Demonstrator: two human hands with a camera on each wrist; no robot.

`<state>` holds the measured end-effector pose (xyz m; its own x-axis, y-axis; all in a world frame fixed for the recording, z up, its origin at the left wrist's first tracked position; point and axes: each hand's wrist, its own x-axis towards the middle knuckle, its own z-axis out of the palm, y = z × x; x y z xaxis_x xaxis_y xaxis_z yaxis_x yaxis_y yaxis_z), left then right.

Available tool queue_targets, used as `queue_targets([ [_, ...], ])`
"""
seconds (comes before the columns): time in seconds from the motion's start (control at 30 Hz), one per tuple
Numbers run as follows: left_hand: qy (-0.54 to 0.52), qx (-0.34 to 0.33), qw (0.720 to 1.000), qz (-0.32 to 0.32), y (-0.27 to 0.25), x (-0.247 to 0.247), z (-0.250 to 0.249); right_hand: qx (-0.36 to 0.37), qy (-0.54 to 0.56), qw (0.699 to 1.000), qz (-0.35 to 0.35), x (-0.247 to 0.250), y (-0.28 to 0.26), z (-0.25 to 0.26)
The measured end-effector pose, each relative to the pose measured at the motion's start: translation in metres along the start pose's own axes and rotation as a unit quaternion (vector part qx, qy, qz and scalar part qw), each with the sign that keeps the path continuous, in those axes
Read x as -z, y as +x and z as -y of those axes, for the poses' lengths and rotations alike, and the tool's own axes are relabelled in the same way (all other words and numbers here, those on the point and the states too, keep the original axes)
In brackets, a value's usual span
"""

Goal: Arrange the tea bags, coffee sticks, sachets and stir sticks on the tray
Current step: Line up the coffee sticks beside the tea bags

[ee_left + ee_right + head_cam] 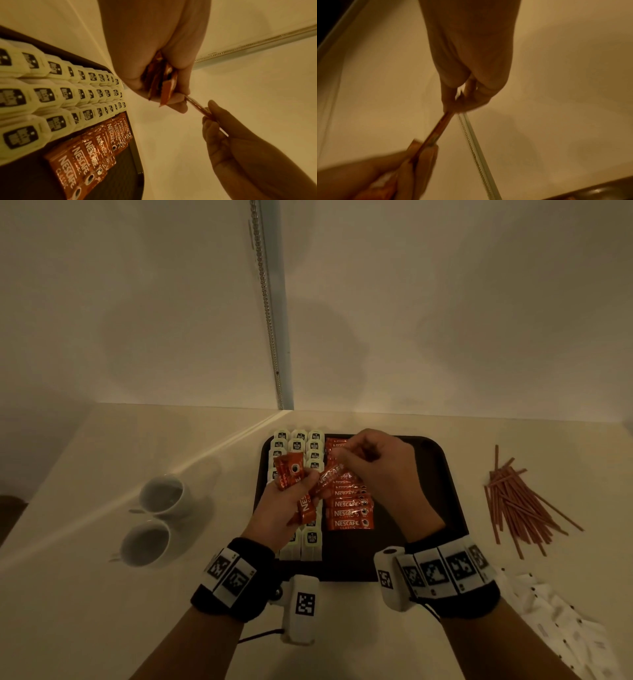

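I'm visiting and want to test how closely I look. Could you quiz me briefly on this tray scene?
1. True or false: the stir sticks already lie on the tray.
2. What does the left hand hold? A) tea bags B) Nescafe coffee sticks C) a cup
3. Fill in: the right hand pinches the end of one ___ held out by the left hand.

Key
1. False: they lie in a loose pile on the counter, right of the tray.
2. B: a bunch of Nescafe coffee sticks.
3. Coffee stick.
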<state>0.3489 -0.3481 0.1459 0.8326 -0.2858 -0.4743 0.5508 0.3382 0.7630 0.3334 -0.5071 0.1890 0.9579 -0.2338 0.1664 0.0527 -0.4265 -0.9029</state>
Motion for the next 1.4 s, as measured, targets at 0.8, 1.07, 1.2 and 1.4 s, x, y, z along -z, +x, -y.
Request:
queue_targets([
  [0.8, 0.049, -0.028, 0.989, -0.136, -0.003, 0.046, -0.003, -0.169, -0.093, 0.965, 0.179, 0.030, -0.023, -0.104],
  [1.07, 0.010, 0.015, 0.994, -0.104, -0.004, 0.049, -0.003, -0.233, -0.130, 0.951, 0.159, 0.008, -0.050, -0.145],
  [1.2, 0.008, 0.013, 0.995, -0.098, -0.003, 0.049, -0.002, -0.237, -0.122, 0.955, 0.130, 0.002, -0.048, -0.147],
  [1.4, 0.009, 0.016, 0.996, -0.089, -0.003, 0.048, -0.003, -0.244, -0.117, 0.956, 0.118, -0.002, -0.047, -0.150],
])
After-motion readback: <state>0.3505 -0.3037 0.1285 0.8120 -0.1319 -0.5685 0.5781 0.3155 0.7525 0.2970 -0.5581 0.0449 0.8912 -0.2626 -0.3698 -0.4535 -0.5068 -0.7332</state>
